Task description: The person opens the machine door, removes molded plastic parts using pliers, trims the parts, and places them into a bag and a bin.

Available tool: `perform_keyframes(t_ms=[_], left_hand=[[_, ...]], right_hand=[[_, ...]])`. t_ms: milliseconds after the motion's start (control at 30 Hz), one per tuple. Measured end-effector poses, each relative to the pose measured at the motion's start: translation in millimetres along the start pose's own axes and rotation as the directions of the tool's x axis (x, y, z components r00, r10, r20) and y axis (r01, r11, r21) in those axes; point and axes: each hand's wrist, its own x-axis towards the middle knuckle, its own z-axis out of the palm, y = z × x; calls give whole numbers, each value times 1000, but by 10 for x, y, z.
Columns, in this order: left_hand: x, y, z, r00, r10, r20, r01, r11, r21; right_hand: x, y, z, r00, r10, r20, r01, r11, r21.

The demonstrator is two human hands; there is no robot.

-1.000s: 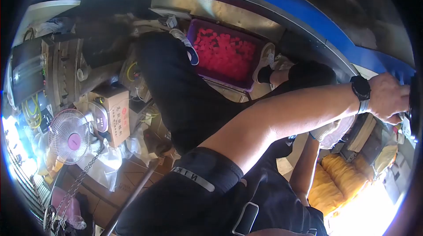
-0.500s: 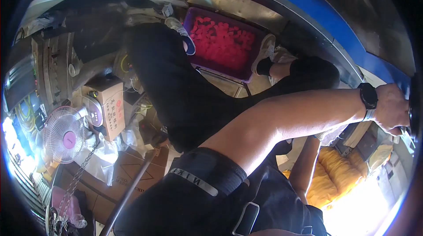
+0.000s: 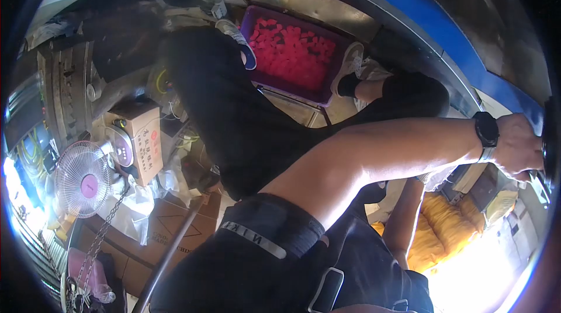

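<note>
My left hand [image 3: 517, 145], with a black watch [image 3: 486, 132] on its wrist, reaches across to the far right. Its fingers are curled against a dark edge there, and whatever they hold is hidden. Beneath the left forearm, my right hand [image 3: 435, 178] shows only partly, in what looks like a white glove; its fingers are hidden. A purple tray [image 3: 280, 87] of pink-red pieces [image 3: 289, 53] lies on the floor between my shoes.
A pink-centred fan [image 3: 85, 180], a cardboard box [image 3: 145, 141], a chain [image 3: 102, 240] and a metal pole [image 3: 175, 246] are on the left. A blue machine edge [image 3: 432, 24] curves along the upper right. Orange padded cloth [image 3: 438, 234] lies lower right.
The view has shifted slightly, so the tray, fan and box sit a little further left. My left hand stays at the right edge with hardly any movement.
</note>
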Motion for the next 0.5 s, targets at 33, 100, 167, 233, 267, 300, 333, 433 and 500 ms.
perform_keyframes(t_ms=[33, 100, 167, 233, 267, 300, 333, 433, 500], left_hand=[[-22, 21, -71, 1000, 2, 0, -2, 1000, -28], [-184, 4, -393, 998, -19, 55, 22, 998, -56], [-358, 27, -837, 983, -77, 164, 83, 996, -29], [-710, -179, -1275, 962, -119, 247, 104, 992, 74], [-891, -261, -1584, 896, -237, 375, 178, 967, 184], [-1136, -429, -1801, 909, -255, 329, 176, 952, 250], [-1262, -449, -2107, 856, -394, 336, 304, 908, 289], [-1691, -535, -2837, 733, -666, 141, 594, 727, 345], [-1982, -667, -3156, 545, -819, 181, 815, 568, 112]], right_hand=[[9, -50, 28, 1000, -12, 11, 12, 999, -33], [16, -206, 102, 998, -36, 58, 44, 987, -151], [-4, -527, 265, 985, -48, 165, 106, 925, -365], [-10, -972, 604, 971, 107, 213, -29, 940, -341], [-23, -1274, 782, 933, 251, 257, -155, 927, -341], [-8, -1268, 900, 903, 316, 292, -281, 947, -156], [15, -1371, 996, 845, 395, 359, -357, 918, -171], [97, -1412, 1380, 647, 528, 550, -542, 826, -155], [120, -1325, 1688, 497, 520, 695, -585, 792, -173]])
